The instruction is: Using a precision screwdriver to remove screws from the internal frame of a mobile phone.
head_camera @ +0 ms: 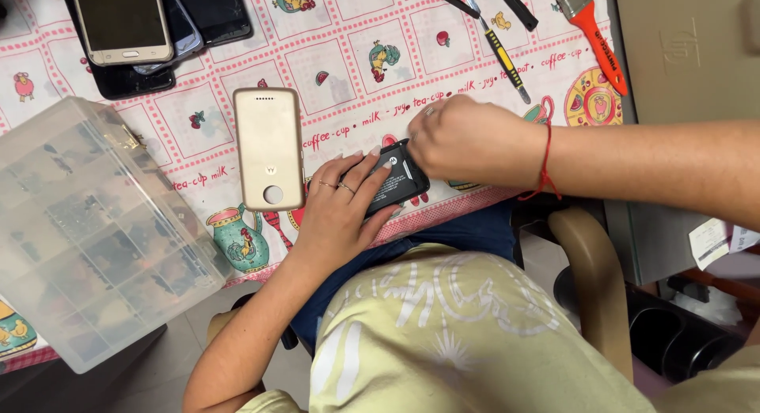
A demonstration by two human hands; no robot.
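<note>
Phone (393, 182), black and back-side up, sits at the near edge of the tabletop (348, 57), and the left hand (340, 211) lies flat on it, fingers (366, 161) spread to pin it down. Right hand (467, 140) is curled over the top corner, fingers bunched; what they pinch, I cannot tell. Steady downward pressure and small moves at that corner look wise, with the gold back cover (269, 148) just beside and the clear parts box (95, 231) further left.

A dark phone screen (123, 17) lies at the tablecloth's far left corner; a clear plastic compartment box (95, 231) overhangs its near left edge.
</note>
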